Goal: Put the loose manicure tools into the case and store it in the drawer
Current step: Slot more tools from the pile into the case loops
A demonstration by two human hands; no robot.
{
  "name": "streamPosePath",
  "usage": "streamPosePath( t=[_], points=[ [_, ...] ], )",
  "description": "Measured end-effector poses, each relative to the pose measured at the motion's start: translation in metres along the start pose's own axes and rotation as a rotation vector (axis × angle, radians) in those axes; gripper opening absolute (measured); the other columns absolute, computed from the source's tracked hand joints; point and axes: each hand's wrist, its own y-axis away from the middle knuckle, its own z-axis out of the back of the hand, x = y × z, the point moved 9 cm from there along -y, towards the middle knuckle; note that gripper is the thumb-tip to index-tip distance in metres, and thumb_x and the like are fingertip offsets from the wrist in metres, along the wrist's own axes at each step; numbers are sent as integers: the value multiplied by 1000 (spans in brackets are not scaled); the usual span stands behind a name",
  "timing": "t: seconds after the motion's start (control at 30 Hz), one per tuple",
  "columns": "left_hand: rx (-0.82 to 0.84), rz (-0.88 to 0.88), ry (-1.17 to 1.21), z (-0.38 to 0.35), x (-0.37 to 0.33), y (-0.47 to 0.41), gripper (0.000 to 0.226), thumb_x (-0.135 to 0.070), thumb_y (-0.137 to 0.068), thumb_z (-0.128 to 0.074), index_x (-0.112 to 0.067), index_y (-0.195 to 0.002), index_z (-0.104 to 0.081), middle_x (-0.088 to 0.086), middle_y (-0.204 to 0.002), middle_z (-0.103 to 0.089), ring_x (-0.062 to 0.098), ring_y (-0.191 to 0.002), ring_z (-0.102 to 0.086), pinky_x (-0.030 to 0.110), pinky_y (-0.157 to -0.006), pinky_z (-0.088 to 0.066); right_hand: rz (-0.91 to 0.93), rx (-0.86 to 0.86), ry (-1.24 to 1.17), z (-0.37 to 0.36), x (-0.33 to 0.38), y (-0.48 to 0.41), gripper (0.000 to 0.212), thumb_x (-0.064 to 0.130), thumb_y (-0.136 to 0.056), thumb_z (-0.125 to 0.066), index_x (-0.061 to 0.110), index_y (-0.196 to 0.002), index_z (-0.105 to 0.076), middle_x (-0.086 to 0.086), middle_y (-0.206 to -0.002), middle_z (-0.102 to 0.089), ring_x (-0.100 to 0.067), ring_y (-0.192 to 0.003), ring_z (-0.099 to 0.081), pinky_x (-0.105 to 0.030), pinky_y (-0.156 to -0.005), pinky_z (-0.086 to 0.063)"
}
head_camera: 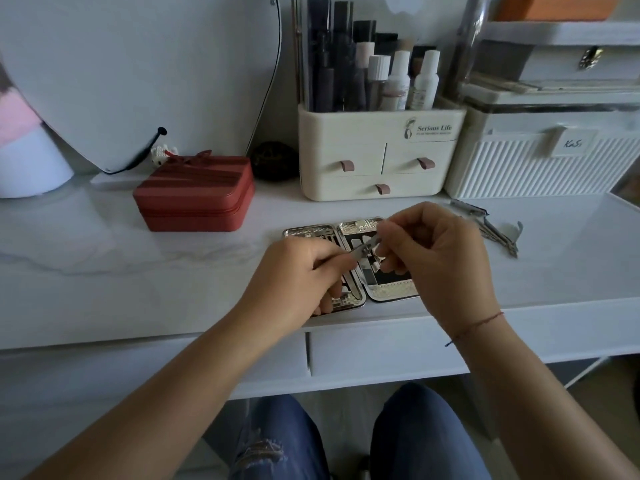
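Note:
A silver manicure case [356,226] lies open flat on the white desk, near its front edge, with several metal tools strapped in its left half. Above the case, my left hand [298,278] and my right hand [440,258] both pinch one small metal tool [367,245] between them. Much of the case is hidden under my hands. Loose metal tools [491,230] lie on the desk to the right of the case. A closed white drawer front [381,348] sits just below the desk edge under the case.
A red zipped box [195,194] stands at the left of the case. Behind it stand a cream cosmetics organizer [377,150] with small drawers and a white ribbed box [540,161]. A mirror leans at back left. My knees in jeans are below the desk.

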Motion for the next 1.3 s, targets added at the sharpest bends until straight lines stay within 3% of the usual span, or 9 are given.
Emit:
streamPosePath(
  t=[0.13,0.23,0.3,0.43,0.73,0.9,1.07,1.3],
  points=[
    [1,-62,15,8,-3,2,13,-31,-88,-59,-26,-84,-70,-7,-60,-66,3,-50,-59,18,-48,-44,-126,-40,-125,-3,-22,4,14,12,-88,-60,3,-77,-58,-3,-55,-66,-10,-44,-58,-19,-42,-45],
    [-87,-167,-111,30,5,7,23,-42,-83,-58,-28,-96,-71,-9,-86,-67,4,-79,-62,14,-69,-45,-190,-8,-61,6,-32,4,14,8,-87,-60,1,-75,-58,-4,-54,-67,-10,-42,-55,-21,-41,-43],
    [-122,-186,-177,40,20,14,31,-46,-78,-62,-26,-101,-71,-13,-92,-63,5,-87,-59,13,-76,-42,-201,61,71,10,-33,2,13,7,-85,-61,0,-74,-58,-5,-54,-67,-8,-40,-54,-19,-40,-42],
    [-141,-251,-253,38,36,30,41,-52,-72,-69,-23,-101,-71,-16,-94,-62,2,-91,-60,12,-81,-43,-125,154,312,6,-23,-2,14,8,-82,-63,4,-69,-58,-1,-50,-66,-2,-36,-53,-13,-38,-40],
    [-102,-298,-229,34,37,37,45,-51,-68,-67,-20,-100,-73,-15,-101,-62,4,-96,-60,18,-87,-46,-56,345,557,-3,3,-15,13,10,-78,-64,8,-66,-59,-1,-48,-65,-2,-33,-48,-13,-39,-43],
    [-107,-285,-256,32,35,38,41,-48,-68,-71,-21,-99,-73,-18,-101,-65,2,-99,-58,19,-89,-45,-161,417,389,-16,-19,-10,12,4,-80,-63,0,-71,-58,-6,-52,-65,-5,-36,-51,-17,-40,-43],
    [-76,-247,-240,31,34,38,41,-42,-69,-71,-21,-105,-71,-21,-103,-63,-3,-103,-57,6,-92,-37,-272,368,98,-25,-42,-7,14,6,-83,-64,1,-73,-56,-6,-51,-63,-12,-39,-50,-21,-40,-41],
    [-67,-210,-219,32,37,37,43,-44,-66,-71,-26,-105,-70,-24,-104,-61,-7,-102,-57,5,-91,-37,-108,408,179,-42,-33,1,14,7,-84,-64,0,-74,-56,-6,-56,-67,-13,-44,-59,-22,-43,-47]
  ],
)
